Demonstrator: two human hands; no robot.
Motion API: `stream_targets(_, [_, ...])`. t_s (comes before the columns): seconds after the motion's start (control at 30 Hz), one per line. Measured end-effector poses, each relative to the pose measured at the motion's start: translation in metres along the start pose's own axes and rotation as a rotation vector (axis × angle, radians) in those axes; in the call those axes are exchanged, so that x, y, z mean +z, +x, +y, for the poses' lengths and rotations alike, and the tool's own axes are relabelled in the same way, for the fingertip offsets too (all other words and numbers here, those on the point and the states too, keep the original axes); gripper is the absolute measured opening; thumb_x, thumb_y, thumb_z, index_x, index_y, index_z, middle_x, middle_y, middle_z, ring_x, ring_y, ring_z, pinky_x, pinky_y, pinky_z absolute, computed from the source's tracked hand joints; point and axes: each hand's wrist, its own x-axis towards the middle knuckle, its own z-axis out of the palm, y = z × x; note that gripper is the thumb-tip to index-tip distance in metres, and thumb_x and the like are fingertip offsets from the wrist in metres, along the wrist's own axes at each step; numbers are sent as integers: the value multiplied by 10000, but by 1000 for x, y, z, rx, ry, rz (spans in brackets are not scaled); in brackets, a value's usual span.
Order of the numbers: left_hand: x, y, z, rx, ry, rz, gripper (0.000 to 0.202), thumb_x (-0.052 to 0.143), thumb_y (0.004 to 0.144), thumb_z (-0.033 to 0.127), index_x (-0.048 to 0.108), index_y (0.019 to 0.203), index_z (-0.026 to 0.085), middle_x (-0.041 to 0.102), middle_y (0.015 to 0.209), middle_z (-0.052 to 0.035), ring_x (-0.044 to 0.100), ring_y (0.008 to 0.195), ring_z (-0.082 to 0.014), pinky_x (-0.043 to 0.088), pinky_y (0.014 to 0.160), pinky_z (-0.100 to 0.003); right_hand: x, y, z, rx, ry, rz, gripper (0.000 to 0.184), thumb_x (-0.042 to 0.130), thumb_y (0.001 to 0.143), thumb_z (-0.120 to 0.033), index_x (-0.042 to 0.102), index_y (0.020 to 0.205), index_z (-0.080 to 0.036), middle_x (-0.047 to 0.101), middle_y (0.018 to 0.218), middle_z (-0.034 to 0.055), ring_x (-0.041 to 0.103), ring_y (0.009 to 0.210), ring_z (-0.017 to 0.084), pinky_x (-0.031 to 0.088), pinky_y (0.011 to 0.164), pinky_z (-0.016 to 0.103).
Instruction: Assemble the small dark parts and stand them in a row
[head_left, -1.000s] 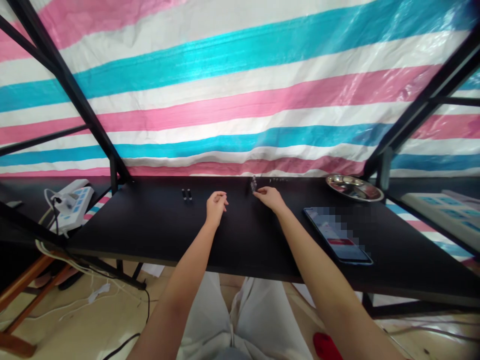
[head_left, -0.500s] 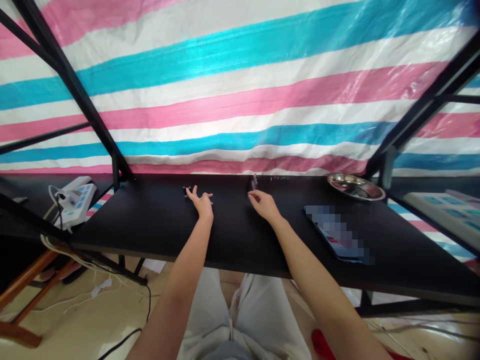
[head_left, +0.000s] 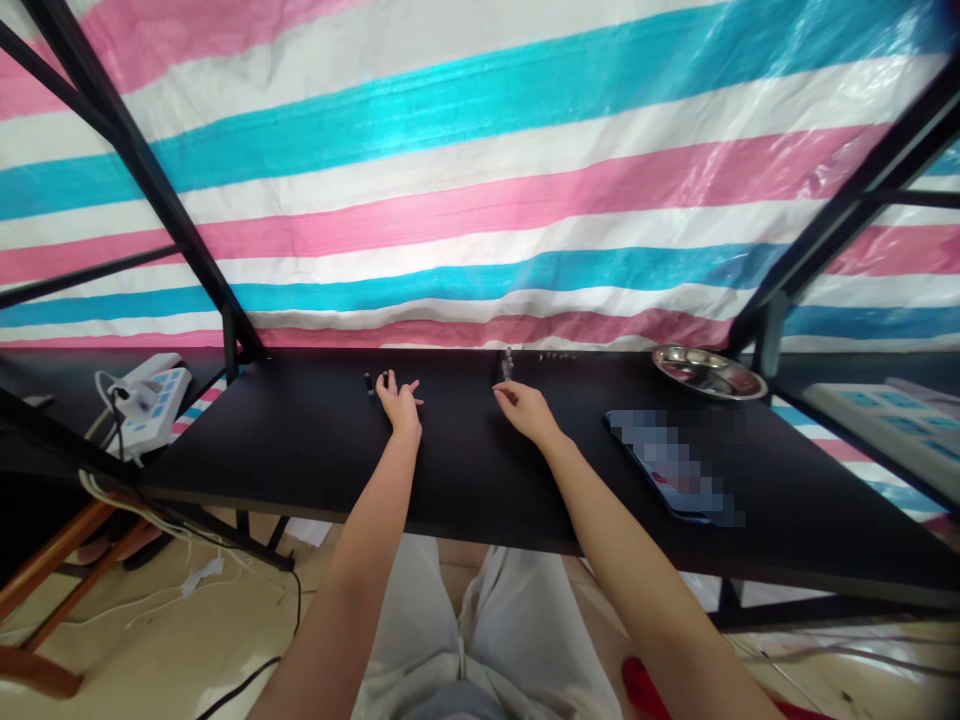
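Note:
On the left half of the black table [head_left: 300, 440], my left hand [head_left: 400, 405] has two fingertips closed around a small dark cylinder-like piece [head_left: 385, 377], while its other fingers are spread. A similar small dark piece [head_left: 368, 383] stands just left of those fingertips. My right hand [head_left: 523, 410] is at the table's middle, thumb and fingers pinched together; whatever lies between them is too small to make out. Right beyond it is a small cluster of shiny, clear-looking pieces [head_left: 508, 362], apparently by a dark object that blends into the tabletop.
Several tiny light bits [head_left: 556, 357] lie along the back edge. At the back right is a round metal plate [head_left: 709, 373], with a blurred flat blue packet or phone [head_left: 667, 465] nearer. Black frame bars [head_left: 202, 255] flank the table; a power strip [head_left: 154, 410] lies left.
My left hand's fingertips have closed around one dark piece, which now stands farther right of the other one. My right hand keeps its pinch, almost unmoved.

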Motion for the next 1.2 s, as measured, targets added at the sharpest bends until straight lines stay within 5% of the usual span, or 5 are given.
stream_targets(0.23, [5, -7, 3, -20, -10, 1, 349, 607, 718, 207, 474, 1025, 109, 629, 1054, -165, 664, 759, -180, 347, 364, -134, 2, 0, 1, -30, 29, 14, 256, 455, 800, -317, 656, 883, -182, 673, 803, 54, 604, 694, 168, 464, 686, 288])
stream_targets(0.53, [6, -10, -2, -58, 86, -232, 210, 604, 712, 291, 575, 807, 107, 666, 659, -52, 444, 339, -33, 274, 358, -164, 6, -1, 0, -55, 71, 17, 251, 459, 804, -333, 650, 883, -191, 668, 773, 51, 592, 649, 167, 466, 666, 304])
stream_targets(0.87, [14, -27, -1, -203, 142, -642, 186, 574, 729, 249, 578, 856, 113, 693, 841, -124, 545, 431, -76, 326, 395, -179, 1, -6, -25, -2, 211, -43, 382, 306, 877, -484, 546, 814, -193, 592, 656, 16, 539, 568, 130, 420, 593, 254])
stream_targets(1.2, [15, -33, 4, -220, 195, -712, 183, 569, 746, 224, 574, 884, 104, 680, 936, -161, 577, 456, -83, 329, 402, -173, 1, -6, -26, -22, 238, -55, 370, 309, 876, -491, 485, 719, -206, 535, 580, -15, 486, 503, 107, 394, 569, 233])
